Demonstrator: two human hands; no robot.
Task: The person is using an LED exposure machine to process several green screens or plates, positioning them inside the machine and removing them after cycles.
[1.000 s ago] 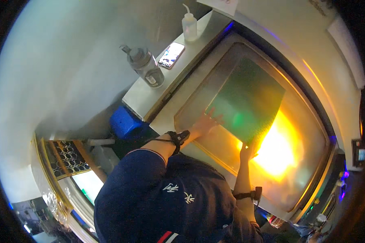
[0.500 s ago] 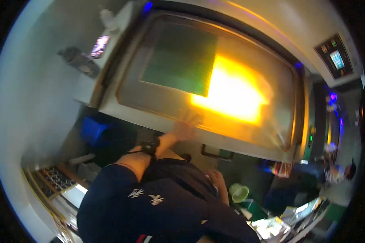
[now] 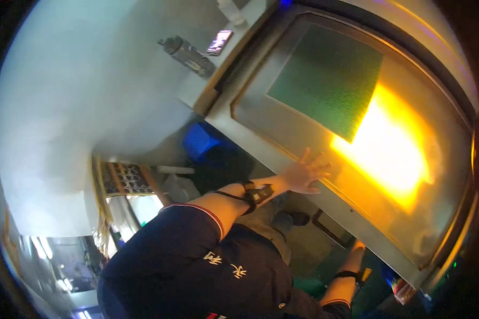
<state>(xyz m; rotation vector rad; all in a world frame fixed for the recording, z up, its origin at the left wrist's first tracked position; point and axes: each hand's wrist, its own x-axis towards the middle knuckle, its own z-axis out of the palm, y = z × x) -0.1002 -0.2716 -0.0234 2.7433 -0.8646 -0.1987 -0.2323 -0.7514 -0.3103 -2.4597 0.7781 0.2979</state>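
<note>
My left hand [image 3: 306, 173] rests with fingers spread on the front rim of a framed glass-topped table [image 3: 271, 127]. A strapped dark device sits on that wrist. Just beyond the fingertips lies a green dotted panel [image 3: 330, 80], flat on the glass, beside a patch of bright yellow light [image 3: 394, 149]. My right hand [image 3: 359, 245] is down under the table's front edge, at the right end of a black bar handle [image 3: 327, 229]. Its fingers are mostly hidden there, so whether they grip the handle does not show.
On a ledge at the table's left stand a grey bottle [image 3: 189, 56], a phone [image 3: 220, 42] and a white bottle [image 3: 230, 11]. A blue bin [image 3: 201, 141] is on the floor below. A rack with a patterned panel [image 3: 125, 179] stands at the left.
The view has swung left, so the table sits farther right. My right hand has moved from beside my body out to the table's front, near the handle. My left hand stays at the rim.
</note>
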